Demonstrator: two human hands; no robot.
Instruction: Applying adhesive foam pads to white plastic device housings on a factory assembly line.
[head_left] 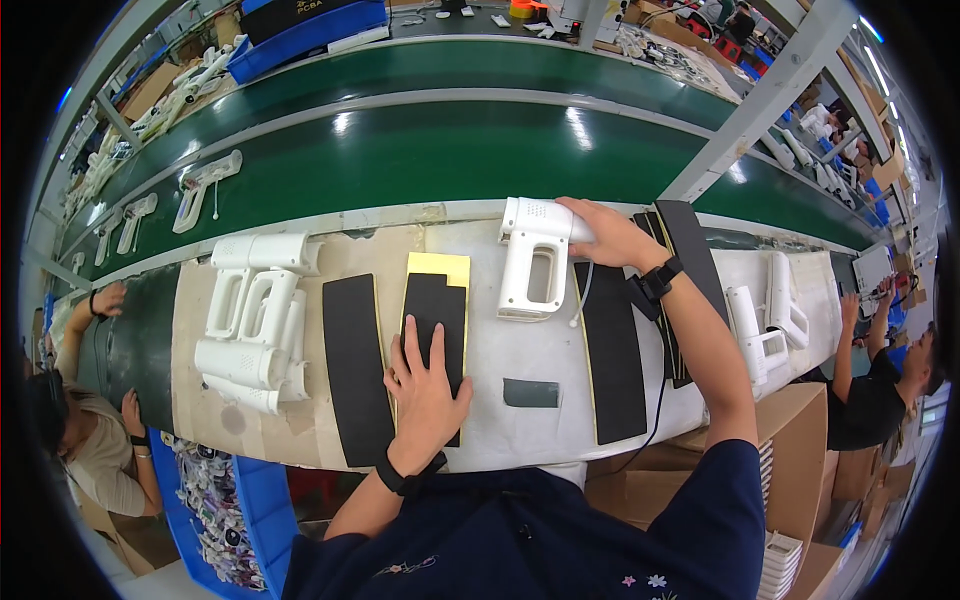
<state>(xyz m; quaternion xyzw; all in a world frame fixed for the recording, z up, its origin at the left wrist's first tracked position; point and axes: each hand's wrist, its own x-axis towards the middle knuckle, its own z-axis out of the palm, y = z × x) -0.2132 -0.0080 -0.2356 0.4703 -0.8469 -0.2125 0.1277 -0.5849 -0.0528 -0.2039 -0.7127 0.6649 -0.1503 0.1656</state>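
Observation:
My left hand [425,385] lies flat, fingers spread, on a black foam sheet [437,322] that sits on a yellow backing sheet [440,268] on the white worktop [520,350]. My right hand [612,235] grips the head of a white plastic gun-shaped housing [532,262], which rests on the worktop just right of the yellow sheet. A thin white cord [580,295] hangs from the housing. Both wrists wear black bands.
Several white housings [255,320] lie stacked at the left; two more [765,320] lie at the right. Black foam strips [355,365] [612,350] flank my hands. A green conveyor belt [430,150] runs behind. Other people work at the left [85,430] and right [870,390]. Cardboard boxes [800,440] stand below.

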